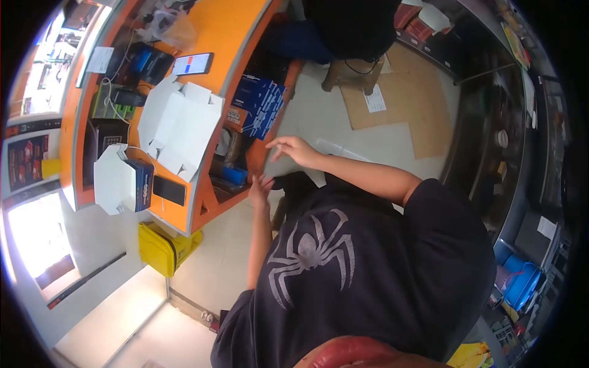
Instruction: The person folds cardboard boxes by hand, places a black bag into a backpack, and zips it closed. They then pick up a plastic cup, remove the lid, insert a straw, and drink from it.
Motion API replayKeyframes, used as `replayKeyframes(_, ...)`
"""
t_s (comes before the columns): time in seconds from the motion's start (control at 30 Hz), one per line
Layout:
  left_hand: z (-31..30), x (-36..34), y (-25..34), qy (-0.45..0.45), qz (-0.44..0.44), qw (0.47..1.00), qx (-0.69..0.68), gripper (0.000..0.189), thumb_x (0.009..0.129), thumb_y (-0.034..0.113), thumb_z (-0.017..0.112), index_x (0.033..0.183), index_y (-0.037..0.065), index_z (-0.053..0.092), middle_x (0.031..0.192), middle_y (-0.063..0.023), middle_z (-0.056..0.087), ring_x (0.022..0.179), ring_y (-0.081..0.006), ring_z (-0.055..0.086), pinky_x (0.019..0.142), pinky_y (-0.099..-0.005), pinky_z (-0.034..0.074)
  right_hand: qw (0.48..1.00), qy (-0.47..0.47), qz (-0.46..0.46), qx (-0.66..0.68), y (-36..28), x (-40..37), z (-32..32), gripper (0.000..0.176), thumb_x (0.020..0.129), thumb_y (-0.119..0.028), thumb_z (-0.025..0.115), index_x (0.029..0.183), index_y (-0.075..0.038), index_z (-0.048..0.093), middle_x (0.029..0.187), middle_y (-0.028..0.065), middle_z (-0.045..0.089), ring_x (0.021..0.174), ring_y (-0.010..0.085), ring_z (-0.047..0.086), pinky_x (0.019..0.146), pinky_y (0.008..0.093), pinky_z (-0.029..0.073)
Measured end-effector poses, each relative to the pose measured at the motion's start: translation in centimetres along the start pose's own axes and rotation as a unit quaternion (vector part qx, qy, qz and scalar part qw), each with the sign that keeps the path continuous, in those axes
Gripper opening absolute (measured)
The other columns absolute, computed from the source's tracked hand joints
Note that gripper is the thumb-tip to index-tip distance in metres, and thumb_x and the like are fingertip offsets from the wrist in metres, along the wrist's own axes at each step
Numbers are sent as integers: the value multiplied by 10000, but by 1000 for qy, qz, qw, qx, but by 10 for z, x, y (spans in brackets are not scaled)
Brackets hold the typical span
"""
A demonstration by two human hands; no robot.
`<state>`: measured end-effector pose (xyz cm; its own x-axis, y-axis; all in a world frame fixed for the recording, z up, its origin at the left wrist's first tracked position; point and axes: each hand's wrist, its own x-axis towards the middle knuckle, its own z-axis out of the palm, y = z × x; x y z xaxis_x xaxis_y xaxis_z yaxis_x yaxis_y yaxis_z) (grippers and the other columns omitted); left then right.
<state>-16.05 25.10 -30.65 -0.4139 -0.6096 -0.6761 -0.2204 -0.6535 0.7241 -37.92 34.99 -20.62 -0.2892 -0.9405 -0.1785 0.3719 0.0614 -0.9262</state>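
My left hand is held beside the open shelf under the orange desk, close to a blue rolled item on that shelf. Its fingers are apart and nothing shows in them. My right hand hovers in the air near the desk's edge, fingers loosely stretched and spread, also without anything in it. On the desk lies an unfolded white cardboard box. Next to it are a dark phone and an opened box with a dark blue side.
Another phone with a lit screen lies farther along the desk. Blue printed boxes fill the shelf below. A yellow bin stands by the desk's end. A person in dark clothes is near a stool and flattened cardboard.
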Motion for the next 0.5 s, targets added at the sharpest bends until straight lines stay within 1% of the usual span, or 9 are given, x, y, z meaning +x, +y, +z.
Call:
replayKeyframes(0.07, 79, -1, 24, -121, -97, 982, -110, 672, 974, 514, 325, 1361, -34, 353, 1256, -205, 534, 1137, -311, 549, 953, -389, 446, 929, -22, 57, 366, -24, -15, -9, 392, 943, -67, 361, 1313, 30, 444, 1227, 162, 585, 1154, 243, 556, 1027, 332, 395)
replayKeyframes(0.1, 129, -32, 54, -151, -102, 962, -205, 617, 970, 524, 324, 1246, -13, 455, 1148, -174, 582, 1076, -296, 571, 942, -392, 451, 876, -29, 30, 480, -18, -20, -15, 428, 940, -95, 371, 1339, 57, 390, 1370, 204, 442, 1270, 285, 449, 1091, 371, 348)
replayKeyframes(0.13, 168, -54, 78, -180, -106, 931, -299, 598, 967, 534, 323, 1131, 9, 558, 1039, -142, 630, 1016, -280, 594, 930, -394, 456, 861, 16, 46, 506, -12, -25, -20, 415, 935, -96, 380, 1322, 52, 410, 1348, 208, 461, 1252, 290, 466, 1081, 377, 359)
replayKeyframes(0.2, 185, -29, 74, -203, -72, 922, -321, 538, 944, 570, 361, 931, 65, 546, 846, -93, 595, 855, -238, 574, 825, -382, 459, 819, 105, 80, 558, -1, -36, -24, 390, 925, -97, 399, 1287, 42, 449, 1306, 216, 499, 1216, 301, 500, 1063, 390, 380)
replayKeyframes(0.23, 187, -13, 69, -214, -56, 918, -330, 530, 933, 588, 380, 830, 93, 541, 750, -68, 577, 775, -217, 564, 772, -376, 460, 855, 127, 56, 499, 5, -41, -23, 399, 922, -159, 437, 1255, 60, 470, 1321, 203, 489, 1203, 287, 509, 1060, 362, 377)
replayKeyframes(0.33, 168, 39, 46, -118, 72, 971, -197, 445, 959, 490, 425, 697, 130, 421, 647, -30, 460, 610, -150, 436, 628, -315, 410, 956, 136, 51, 254, 8, -58, -29, 419, 950, -210, 413, 1309, 1, 460, 1336, 181, 486, 1249, 261, 464, 1069, 369, 349)
replayKeyframes(0.37, 165, 42, 47, -85, 115, 955, -261, 312, 978, 349, 457, 812, 88, 498, 696, -28, 491, 556, -108, 355, 563, -291, 352, 965, 162, 118, 168, 2, -71, -26, 484, 935, -349, 443, 1338, -82, 457, 1347, 188, 468, 1256, 280, 441, 1055, 420, 333)
replayKeyframes(0.47, 194, 5, 80, 69, 327, 942, 10, 223, 986, 239, 431, 1004, 35, 519, 830, -50, 522, 641, -124, 422, 631, -278, 386, 883, 193, 290, 316, 18, -77, -25, 570, 890, -496, 448, 1341, -147, 466, 1382, 195, 422, 1279, 318, 398, 1059, 481, 296)
replayKeyframes(0.5, 196, 1, 79, 43, 438, 887, 138, 307, 968, 161, 422, 1224, -6, 453, 1028, -113, 536, 852, -193, 514, 785, -311, 415, 841, 194, 333, 379, 25, -77, -27, 685, 862, -588, 405, 1342, -101, 451, 1411, 203, 377, 1296, 340, 370, 1068, 504, 275)
